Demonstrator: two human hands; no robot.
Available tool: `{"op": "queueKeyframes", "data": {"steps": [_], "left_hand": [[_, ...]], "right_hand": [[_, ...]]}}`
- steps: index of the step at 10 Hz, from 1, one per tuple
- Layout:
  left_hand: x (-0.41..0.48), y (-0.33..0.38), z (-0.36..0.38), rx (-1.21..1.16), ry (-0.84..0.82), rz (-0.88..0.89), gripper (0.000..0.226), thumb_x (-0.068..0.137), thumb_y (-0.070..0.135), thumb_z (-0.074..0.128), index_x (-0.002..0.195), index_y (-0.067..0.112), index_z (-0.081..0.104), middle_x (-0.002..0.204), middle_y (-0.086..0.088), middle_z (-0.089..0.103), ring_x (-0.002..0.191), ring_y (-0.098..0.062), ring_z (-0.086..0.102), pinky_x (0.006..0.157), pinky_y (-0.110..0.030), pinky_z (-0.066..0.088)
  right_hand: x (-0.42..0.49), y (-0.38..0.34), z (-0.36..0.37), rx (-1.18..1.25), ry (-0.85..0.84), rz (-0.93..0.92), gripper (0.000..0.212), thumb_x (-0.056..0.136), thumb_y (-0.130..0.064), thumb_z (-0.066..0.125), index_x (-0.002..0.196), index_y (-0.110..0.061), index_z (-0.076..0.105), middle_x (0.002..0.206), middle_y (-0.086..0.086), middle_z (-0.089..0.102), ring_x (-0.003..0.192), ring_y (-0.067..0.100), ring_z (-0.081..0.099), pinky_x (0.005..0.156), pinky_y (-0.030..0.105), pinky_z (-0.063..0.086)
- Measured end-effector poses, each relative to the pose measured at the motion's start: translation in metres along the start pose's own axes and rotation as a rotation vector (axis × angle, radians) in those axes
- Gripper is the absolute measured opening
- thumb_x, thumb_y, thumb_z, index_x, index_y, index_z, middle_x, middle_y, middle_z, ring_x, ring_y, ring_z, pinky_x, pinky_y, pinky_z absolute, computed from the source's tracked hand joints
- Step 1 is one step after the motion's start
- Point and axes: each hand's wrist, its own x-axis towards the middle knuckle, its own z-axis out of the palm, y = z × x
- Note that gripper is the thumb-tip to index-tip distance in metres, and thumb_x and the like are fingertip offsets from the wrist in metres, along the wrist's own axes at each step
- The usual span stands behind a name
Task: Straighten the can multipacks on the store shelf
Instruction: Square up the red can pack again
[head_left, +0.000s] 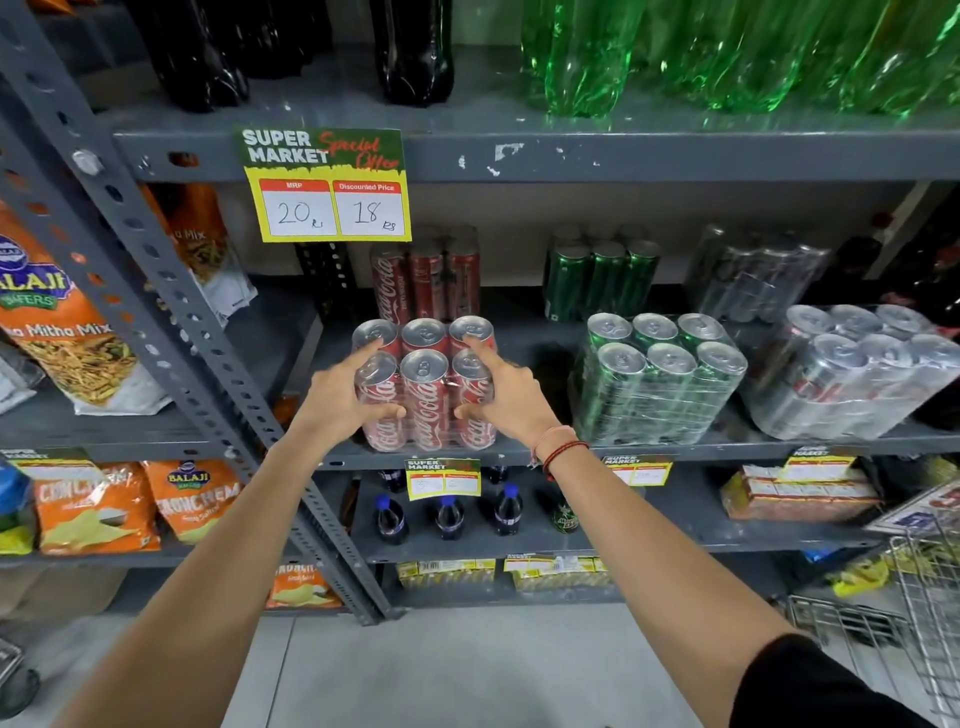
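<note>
While both hands clasp it from either side, the shrink-wrapped six-pack of red cola cans (423, 384) stands at the front edge of the grey metal shelf (519, 453), directly below the yellow price card (326, 184). The left hand (340, 397) wraps the pack's left face, thumb across the front; the right hand (506, 397) grips the right face with a finger laid on a can top. This pack looks nearly square, so squaring it appears to be the step in hand. Right of the card, the wrapped green can pack (654, 379) and silver can pack (852, 374) sit skewed, probably needing turning next.
</note>
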Motion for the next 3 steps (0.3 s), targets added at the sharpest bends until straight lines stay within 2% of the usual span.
{"op": "queueKeyframes", "data": {"steps": [1, 2, 3], "left_hand": [[-0.004, 0.004, -0.001, 0.025, -0.001, 0.002, 0.098, 0.06, 0.031, 0.086, 0.143, 0.028, 0.033, 0.14, -0.013, 0.05, 0.131, -0.029, 0.044, 0.108, -0.039, 0.033], [-0.005, 0.007, 0.002, 0.08, -0.03, -0.009, 0.097, 0.067, 0.031, 0.082, 0.146, 0.028, 0.025, 0.152, -0.017, 0.029, 0.14, -0.034, 0.027, 0.112, -0.045, 0.027], [-0.017, 0.027, 0.003, 0.11, 0.08, 0.051, 0.083, 0.073, 0.026, 0.076, 0.143, 0.024, 0.032, 0.157, -0.018, 0.009, 0.143, -0.037, 0.016, 0.115, -0.046, 0.023]], "right_hand": [[-0.004, -0.004, -0.005, -0.027, -0.028, 0.007, 0.096, 0.074, -0.024, 0.079, 0.149, -0.035, 0.021, 0.141, 0.019, 0.048, 0.122, 0.04, 0.053, 0.104, 0.043, 0.04], [-0.008, -0.01, -0.008, -0.03, -0.059, 0.007, 0.095, 0.076, -0.024, 0.078, 0.15, -0.03, 0.019, 0.151, 0.023, 0.031, 0.137, 0.041, 0.036, 0.11, 0.044, 0.032], [-0.029, -0.029, -0.029, -0.032, 0.125, -0.097, 0.072, 0.079, -0.024, 0.074, 0.142, -0.022, 0.039, 0.15, 0.019, 0.034, 0.14, 0.032, 0.032, 0.112, 0.037, 0.029]]}}
